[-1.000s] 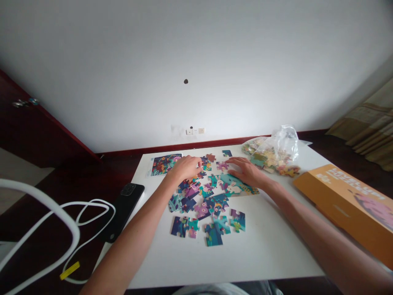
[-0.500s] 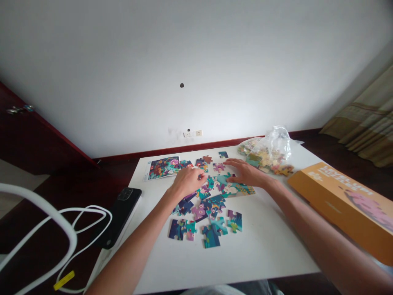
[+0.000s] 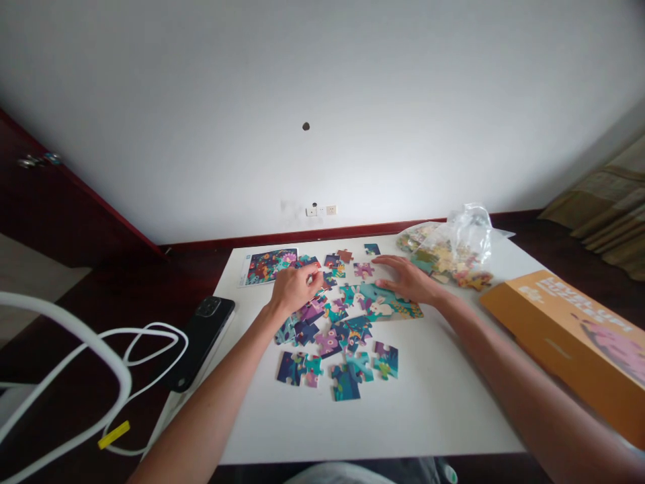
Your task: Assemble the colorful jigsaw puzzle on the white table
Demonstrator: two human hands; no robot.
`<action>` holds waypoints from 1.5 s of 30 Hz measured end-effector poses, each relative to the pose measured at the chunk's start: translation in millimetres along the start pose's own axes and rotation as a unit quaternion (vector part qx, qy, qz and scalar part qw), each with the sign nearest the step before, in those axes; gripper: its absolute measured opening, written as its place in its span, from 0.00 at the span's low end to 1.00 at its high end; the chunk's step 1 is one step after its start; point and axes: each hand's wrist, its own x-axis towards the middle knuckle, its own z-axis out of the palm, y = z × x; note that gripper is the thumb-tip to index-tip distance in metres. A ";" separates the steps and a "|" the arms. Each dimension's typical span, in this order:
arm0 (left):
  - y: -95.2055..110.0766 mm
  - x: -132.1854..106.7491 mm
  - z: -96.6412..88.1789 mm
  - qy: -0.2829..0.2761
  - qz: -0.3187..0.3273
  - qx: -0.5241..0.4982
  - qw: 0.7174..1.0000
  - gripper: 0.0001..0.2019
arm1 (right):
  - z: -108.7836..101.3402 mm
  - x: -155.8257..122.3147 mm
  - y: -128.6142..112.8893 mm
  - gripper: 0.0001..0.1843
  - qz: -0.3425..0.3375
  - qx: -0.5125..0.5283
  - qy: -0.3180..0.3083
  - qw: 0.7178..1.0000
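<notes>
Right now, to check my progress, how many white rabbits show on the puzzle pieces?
2: one white rabbit on the teal puzzle pieces left of the right hand, another just below that hand. More may hide among the overlapping pieces.

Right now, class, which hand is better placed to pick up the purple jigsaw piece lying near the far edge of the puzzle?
Probably the right hand: its fingertips are almost at the purple jigsaw piece. The left hand is farther off, beyond several scattered pieces.
</notes>
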 end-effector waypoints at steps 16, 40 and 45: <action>6.0 -0.3 0.6 -0.024 0.028 -0.009 0.999 0.19 | 4.2 5.4 -11.9 0.30 0.019 -0.013 0.005 1.000; 7.0 -0.8 6.2 -0.011 0.048 -0.133 0.990 0.17 | 3.1 0.8 -9.3 0.24 0.132 0.015 0.032 0.991; 1.2 0.2 4.0 -0.016 0.030 -0.140 0.990 0.17 | 3.0 3.7 -14.2 0.23 0.097 0.009 0.042 0.994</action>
